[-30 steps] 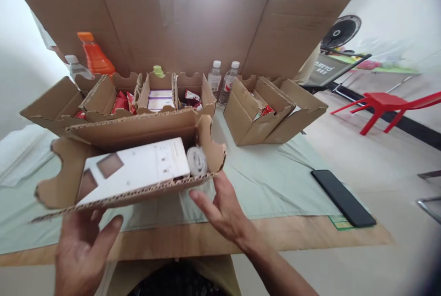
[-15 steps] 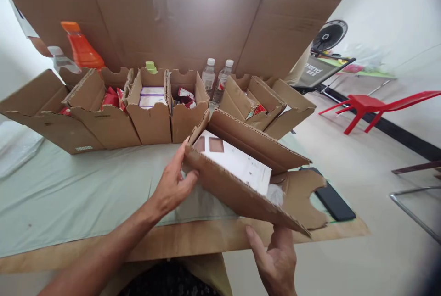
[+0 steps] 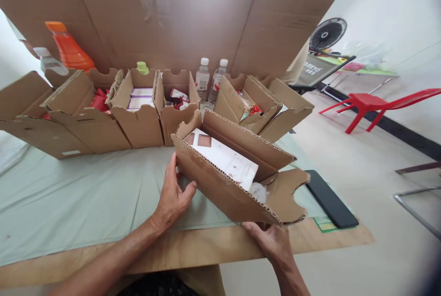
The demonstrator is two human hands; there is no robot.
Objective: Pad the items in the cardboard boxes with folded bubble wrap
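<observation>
An open-topped cardboard box [image 3: 220, 190] sits slantwise near the table's front edge, one end notched with a curved cutout. Inside it lie a white carton [image 3: 229, 160] with brown squares printed on it and a crumpled clear plastic item [image 3: 259, 192]. My left hand [image 3: 174, 197] grips the box's left corner, fingers along the end and thumb against the near side. At the lower right end, my right hand [image 3: 272, 241] holds the box from below; its fingers are partly hidden under the cardboard.
Behind stands a row of cardboard bins [image 3: 138, 126] with packets inside. Two water bottles [image 3: 202, 80] and an orange drink bottle [image 3: 69, 48] stand behind them, before a tall cardboard panel [image 3: 172, 20]. A black phone [image 3: 332, 199] lies right of the box.
The box has shifted slightly left and nearer, and its right end sits lower. My right hand has risen to its underside. The phone now shows more fully.
</observation>
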